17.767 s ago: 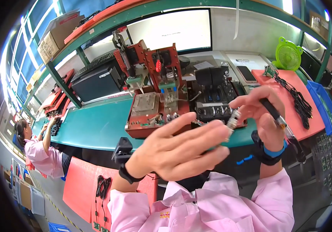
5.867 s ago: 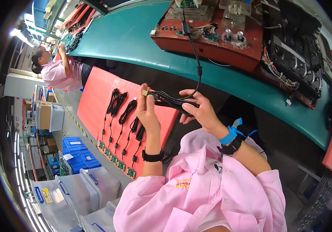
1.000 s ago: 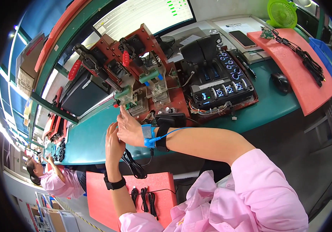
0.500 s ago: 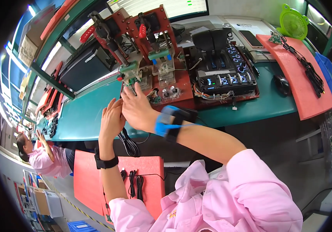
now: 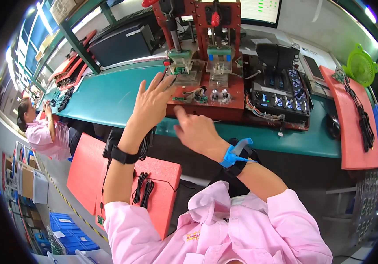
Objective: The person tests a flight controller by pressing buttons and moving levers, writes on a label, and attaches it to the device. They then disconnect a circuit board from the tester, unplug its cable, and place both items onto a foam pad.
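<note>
My left hand (image 5: pixel 150 108) is raised palm down with fingers spread, its fingertips at the front left corner of the red test fixture (image 5: pixel 224 112). A dark thin piece shows by those fingertips; I cannot tell whether they touch it. Just past them, a green circuit board (image 5: pixel 181 70) sits under the left toggle press (image 5: pixel 174 35). My right hand (image 5: pixel 198 134), slightly blurred, hovers nearer to me before the fixture, index finger and thumb apart, nothing visible in it. A blue wrist strap (image 5: pixel 237 154) circles my right wrist and a black band (image 5: pixel 123 154) my left.
Right of the fixture stands a black control panel (image 5: pixel 277 97) with levers and lit knobs. Farther right are a mouse (image 5: pixel 331 126), pink foam (image 5: pixel 352 127) with a cable, and a green fan (image 5: pixel 361 66). Foam with cables (image 5: pixel 143 189) lies below left. Another person (image 5: pixel 48 132) works at far left.
My hands, close together at the fixture's left side before, have parted. My left hand is now spread at its front corner; my right has drawn back toward me. The view has shifted.
</note>
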`<state>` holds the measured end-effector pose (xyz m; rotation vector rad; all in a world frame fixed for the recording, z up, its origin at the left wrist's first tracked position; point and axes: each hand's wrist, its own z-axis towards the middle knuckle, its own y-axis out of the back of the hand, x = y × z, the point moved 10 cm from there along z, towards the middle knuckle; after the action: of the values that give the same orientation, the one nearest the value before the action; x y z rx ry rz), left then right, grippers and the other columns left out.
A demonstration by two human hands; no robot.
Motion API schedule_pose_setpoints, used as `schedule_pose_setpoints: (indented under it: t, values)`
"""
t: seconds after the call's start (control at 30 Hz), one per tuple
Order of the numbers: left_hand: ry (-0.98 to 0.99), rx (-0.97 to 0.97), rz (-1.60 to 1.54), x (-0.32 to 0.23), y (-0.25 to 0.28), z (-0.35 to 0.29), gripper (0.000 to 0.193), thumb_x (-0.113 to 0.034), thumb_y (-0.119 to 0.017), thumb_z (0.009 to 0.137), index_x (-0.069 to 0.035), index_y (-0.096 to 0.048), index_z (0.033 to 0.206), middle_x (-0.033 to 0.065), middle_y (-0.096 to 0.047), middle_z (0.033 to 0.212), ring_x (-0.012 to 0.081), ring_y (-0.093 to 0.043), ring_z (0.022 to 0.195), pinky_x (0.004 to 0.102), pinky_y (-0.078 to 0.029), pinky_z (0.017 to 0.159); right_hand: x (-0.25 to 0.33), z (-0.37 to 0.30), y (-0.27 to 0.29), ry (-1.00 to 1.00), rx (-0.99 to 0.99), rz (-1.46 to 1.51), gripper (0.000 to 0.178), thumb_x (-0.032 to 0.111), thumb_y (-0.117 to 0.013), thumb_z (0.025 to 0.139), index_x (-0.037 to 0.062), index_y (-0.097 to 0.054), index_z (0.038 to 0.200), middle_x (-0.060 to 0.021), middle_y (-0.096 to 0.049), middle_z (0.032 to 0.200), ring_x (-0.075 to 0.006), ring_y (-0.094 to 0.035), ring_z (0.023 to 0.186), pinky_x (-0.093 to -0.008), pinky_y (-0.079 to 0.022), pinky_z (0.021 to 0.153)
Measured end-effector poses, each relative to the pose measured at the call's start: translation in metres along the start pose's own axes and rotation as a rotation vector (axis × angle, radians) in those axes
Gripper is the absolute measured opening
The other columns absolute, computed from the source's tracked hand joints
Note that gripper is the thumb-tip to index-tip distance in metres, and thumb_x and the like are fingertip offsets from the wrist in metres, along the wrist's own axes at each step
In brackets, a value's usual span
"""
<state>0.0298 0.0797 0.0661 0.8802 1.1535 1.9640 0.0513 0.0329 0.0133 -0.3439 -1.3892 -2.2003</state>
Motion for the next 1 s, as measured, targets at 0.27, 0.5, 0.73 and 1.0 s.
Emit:
schedule_pose_setpoints:
  t: [0.27, 0.5, 0.73, 1.0]
  values:
    - [-0.072, 0.039, -0.050, -0.016, -0.010, -0.002, 0.037, 0.004, -0.047, 0.066, -0.005, -0.055, 0.102, 0.0043, -0.043, 0.123, 0.0257, -0.032, 0.122, 0.0502, -0.027, 0.096, -0.035, 0.002, -0.002, -0.155, 0.034, -0.180, 0.067, 0.020, -0.057, 0.072, -0.0018, -0.026, 0.127, -0.0160, -0.058, 0.059, -0.0328, -0.058, 0.054, -0.0420, -0.046, 0.050]
    - [-0.076, 0.017, -0.061, -0.023, -0.011, 0.017, 0.027, -0.002, -0.051, 0.069, -0.002, -0.056, 0.096, 0.0089, -0.046, 0.117, 0.0261, -0.037, 0.116, 0.0464, -0.030, 0.093, -0.043, -0.011, -0.001, -0.079, 0.051, -0.086, 0.068, 0.020, -0.058, 0.072, 0.0009, -0.025, 0.129, -0.0164, -0.059, 0.073, -0.0308, -0.058, 0.056, -0.0405, -0.046, 0.049]
    - [-0.154, 0.030, -0.344, -0.059, 0.001, 0.034, 0.020, -0.011, -0.056, 0.072, -0.001, -0.056, 0.090, 0.0098, -0.052, 0.102, 0.0262, -0.048, 0.097, 0.0386, -0.035, 0.083, -0.062, -0.076, 0.009, -0.076, 0.011, -0.069, 0.048, 0.015, -0.057, 0.074, 0.0036, -0.041, 0.117, -0.0105, -0.058, 0.092, -0.0268, -0.058, 0.081, -0.0387, -0.046, 0.070]
    - [-0.012, -0.057, -0.192, -0.051, 0.004, 0.038, 0.017, -0.017, -0.059, 0.072, -0.003, -0.054, 0.078, 0.0083, -0.053, 0.082, 0.0254, -0.050, 0.088, 0.0361, -0.035, 0.079, -0.067, -0.123, 0.022, 0.128, -0.115, -0.024, 0.023, 0.009, -0.057, 0.072, 0.0052, -0.055, 0.094, -0.0089, -0.053, 0.108, -0.0228, -0.045, 0.111, -0.0432, -0.029, 0.094]
